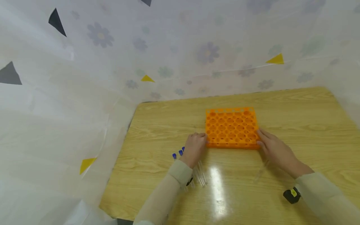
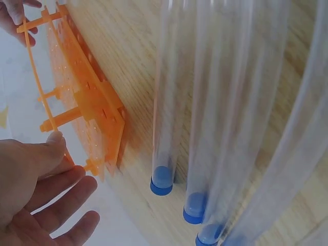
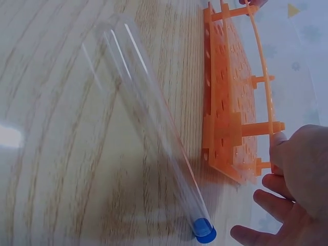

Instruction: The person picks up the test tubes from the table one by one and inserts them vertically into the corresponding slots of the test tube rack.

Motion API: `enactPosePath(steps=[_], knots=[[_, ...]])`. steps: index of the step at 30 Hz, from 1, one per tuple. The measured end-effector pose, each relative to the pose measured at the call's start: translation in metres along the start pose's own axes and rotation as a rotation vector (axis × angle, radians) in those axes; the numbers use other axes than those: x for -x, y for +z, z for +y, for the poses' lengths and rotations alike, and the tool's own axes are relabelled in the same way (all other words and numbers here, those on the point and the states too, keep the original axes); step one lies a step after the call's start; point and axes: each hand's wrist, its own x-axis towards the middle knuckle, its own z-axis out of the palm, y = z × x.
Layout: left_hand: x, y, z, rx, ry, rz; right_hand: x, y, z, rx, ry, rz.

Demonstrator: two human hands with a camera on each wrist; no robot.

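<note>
An orange test tube rack (image 1: pixel 232 128) with rows of round holes is on the wooden table, between the two hands. My left hand (image 1: pixel 194 148) pinches the rack's left edge with thumb and index finger; the other fingers are loosely bent in the left wrist view. On the opposite side, my right hand (image 1: pixel 277 153) grips the right edge between thumb and fingers. Several clear test tubes (image 2: pixel 174 102) with blue caps lie beneath the left wrist, partly covered by it in the head view. A single blue-capped test tube (image 3: pixel 154 113) lies near the right hand.
The wooden table (image 1: pixel 152 125) meets a white, flower-patterned sheet (image 1: pixel 180 50) at the back and left. Yellow and dark triangles mark the sheet. A bright reflection shows on the tabletop in front of the rack.
</note>
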Motion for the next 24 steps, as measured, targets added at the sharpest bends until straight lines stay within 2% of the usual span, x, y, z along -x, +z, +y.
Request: enactPosePath(steps=[4,7,10,14,18,24], knots=[[0.001,0.003,0.000,0.033,0.006,0.000,0.000,0.001,0.005,-0.012,-0.008,0.002],[0.001,0.006,0.000,0.049,0.008,0.009,-0.001,0.001,0.007,-0.035,0.008,-0.025],[0.002,0.008,0.000,0.043,0.004,0.037,-0.001,0.001,0.008,-0.051,0.026,-0.047],[0.010,0.008,0.002,0.022,0.013,0.059,0.007,0.001,0.004,-0.072,0.049,-0.069],[0.017,0.006,0.003,-0.017,0.008,0.067,0.012,0.004,0.001,-0.089,0.048,-0.066],[0.022,0.005,0.013,0.017,0.022,0.090,0.023,0.003,0.005,-0.077,0.038,-0.024]])
